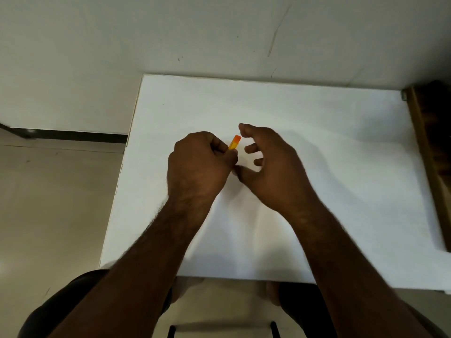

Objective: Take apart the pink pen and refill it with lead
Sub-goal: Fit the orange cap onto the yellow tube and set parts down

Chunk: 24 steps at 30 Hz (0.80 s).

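Observation:
My left hand (200, 162) grips a small yellow case with an orange end (234, 141) above the middle of the white table (341, 154); only the case's upper end sticks out past my fingers. My right hand (266, 164) hovers just to the right of it with fingers loosely curled and spread, holding nothing that I can see. Its thumb tip lies close to my left hand's fingers. No pink pen shows in the head view; my hands may hide it.
The white table meets a pale wall at the back. A brown wooden piece of furniture (432, 152) stands along the table's right edge. Beige floor lies to the left, and my knees and a dark chair frame (222, 330) show below the front edge.

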Each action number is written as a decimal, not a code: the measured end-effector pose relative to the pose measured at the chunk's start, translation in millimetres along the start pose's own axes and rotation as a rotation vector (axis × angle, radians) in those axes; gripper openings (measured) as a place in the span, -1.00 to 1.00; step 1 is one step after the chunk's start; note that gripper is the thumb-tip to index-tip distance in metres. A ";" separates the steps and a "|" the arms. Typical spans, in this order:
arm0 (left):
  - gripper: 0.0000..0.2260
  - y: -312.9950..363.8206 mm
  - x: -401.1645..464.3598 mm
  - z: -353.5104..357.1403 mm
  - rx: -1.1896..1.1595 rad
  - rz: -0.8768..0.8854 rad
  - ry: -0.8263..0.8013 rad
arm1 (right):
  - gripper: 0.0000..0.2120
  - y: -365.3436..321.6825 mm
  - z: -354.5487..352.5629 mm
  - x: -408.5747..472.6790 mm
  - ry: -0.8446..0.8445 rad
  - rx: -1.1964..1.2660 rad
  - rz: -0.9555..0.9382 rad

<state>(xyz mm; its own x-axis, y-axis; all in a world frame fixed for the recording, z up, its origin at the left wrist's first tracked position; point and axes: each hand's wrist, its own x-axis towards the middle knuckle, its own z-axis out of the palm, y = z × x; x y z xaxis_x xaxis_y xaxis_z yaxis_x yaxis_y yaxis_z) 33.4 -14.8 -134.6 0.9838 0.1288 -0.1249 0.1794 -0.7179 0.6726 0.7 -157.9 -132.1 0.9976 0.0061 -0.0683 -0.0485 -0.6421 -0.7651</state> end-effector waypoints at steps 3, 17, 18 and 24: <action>-0.86 1.6 -1.3 2.0 -0.007 -0.036 -0.005 | -0.19 -2.5 9.3 -3.9 -0.028 -0.097 -0.066; -0.77 -4.5 -0.5 2.5 0.088 -0.053 -0.085 | -0.15 4.1 18.6 -1.7 -0.018 -0.127 -0.048; -0.75 -4.8 -0.3 1.8 0.110 -0.058 -0.087 | -0.15 4.2 18.8 -1.3 -0.024 -0.125 -0.044; -0.75 -5.0 0.2 1.6 0.238 -0.050 -0.116 | -0.05 4.1 16.6 -0.6 -0.069 -0.191 -0.027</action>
<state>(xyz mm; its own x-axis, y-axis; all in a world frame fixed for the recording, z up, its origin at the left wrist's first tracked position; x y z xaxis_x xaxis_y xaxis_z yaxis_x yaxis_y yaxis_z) 32.7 -12.3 -139.1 0.9643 0.0993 -0.2457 0.2090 -0.8549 0.4748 -0.9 -147.7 -145.8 0.9924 0.0738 -0.0982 -0.0050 -0.7747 -0.6323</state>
